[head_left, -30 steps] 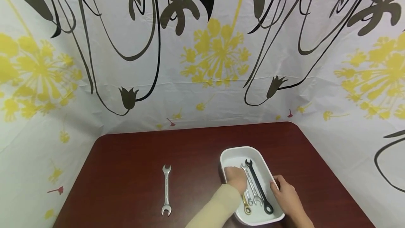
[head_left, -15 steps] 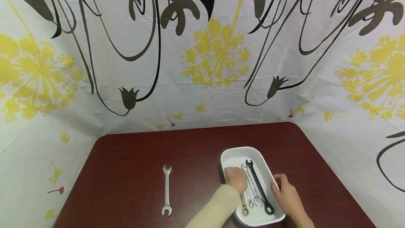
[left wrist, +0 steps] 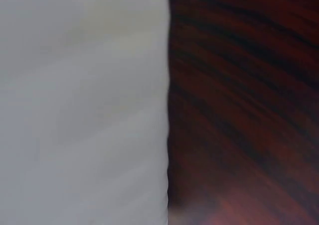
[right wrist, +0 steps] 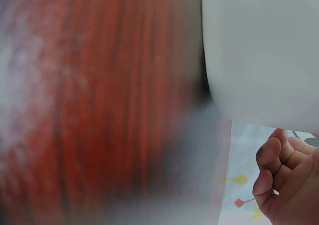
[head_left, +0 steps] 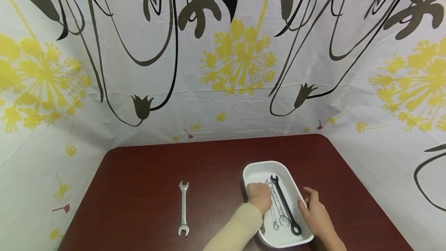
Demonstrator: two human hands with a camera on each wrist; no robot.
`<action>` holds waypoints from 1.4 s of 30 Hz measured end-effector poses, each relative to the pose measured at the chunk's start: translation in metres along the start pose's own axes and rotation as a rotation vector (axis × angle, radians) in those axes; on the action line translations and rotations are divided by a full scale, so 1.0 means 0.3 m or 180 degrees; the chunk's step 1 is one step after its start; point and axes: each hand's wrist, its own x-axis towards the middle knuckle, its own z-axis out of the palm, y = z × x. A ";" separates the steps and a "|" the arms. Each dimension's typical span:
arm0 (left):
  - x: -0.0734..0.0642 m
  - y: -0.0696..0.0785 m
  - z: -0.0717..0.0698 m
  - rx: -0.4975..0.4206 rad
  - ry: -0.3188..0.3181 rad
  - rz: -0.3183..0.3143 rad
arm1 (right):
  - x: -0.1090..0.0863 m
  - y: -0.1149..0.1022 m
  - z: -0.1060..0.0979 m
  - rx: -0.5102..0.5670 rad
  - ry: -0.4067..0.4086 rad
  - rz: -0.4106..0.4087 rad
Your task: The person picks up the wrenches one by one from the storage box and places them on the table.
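My left hand, in a cream sleeve, reaches down into the white tray along its left side. Its fingertips are hidden. One end of a gold-coloured wrench shows below the wrist; the rest is under the hand, which appears to hold it. Right of it in the tray lie two silver wrenches and a black ratchet wrench. My right hand is at the tray's right side, thumb at the rim, fingers loosely bent outside; the right wrist view shows these fingers by the tray wall.
A silver double open-ended wrench lies upright in view on the dark red table, left of the tray. A patterned white cloth hangs behind and beside the table.
The visible end of the gold-coloured wrench has swung left, towards the tray's left wall. The left hand has hardly moved. The right fingers have spread slightly upward from the rim.
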 end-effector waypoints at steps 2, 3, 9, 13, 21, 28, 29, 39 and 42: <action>-0.001 -0.006 0.002 -0.0036 0.0011 0.0042 | 0.003 0.000 0.002 -0.0027 -0.0002 0.0020; -0.001 -0.007 0.002 -0.0066 0.0019 0.0064 | 0.004 0.000 0.003 -0.0039 -0.0012 0.0037; -0.006 -0.009 0.008 -0.0133 0.0037 0.0094 | 0.012 -0.002 -0.002 -0.0030 -0.0167 0.0086; -0.011 -0.006 0.010 -0.0112 0.0043 0.0076 | 0.013 0.001 -0.005 -0.0083 -0.0203 0.0065; -0.014 -0.003 0.004 -0.0084 0.0037 0.0068 | 0.009 0.009 -0.001 -0.0085 -0.0133 -0.0009; -0.012 -0.004 -0.014 -0.0157 -0.0004 0.0051 | 0.007 0.014 -0.003 -0.0051 -0.0141 -0.0025; -0.012 -0.004 -0.018 -0.0185 -0.0004 0.0035 | 0.008 0.015 -0.003 -0.0057 -0.0145 -0.0023; 0.010 -0.055 -0.051 -0.0864 0.0023 0.0016 | 0.023 0.014 0.014 -0.0117 -0.0128 -0.0101; 0.014 -0.082 -0.064 -0.1146 0.0086 0.0036 | 0.026 0.006 0.016 -0.0127 -0.0134 -0.0117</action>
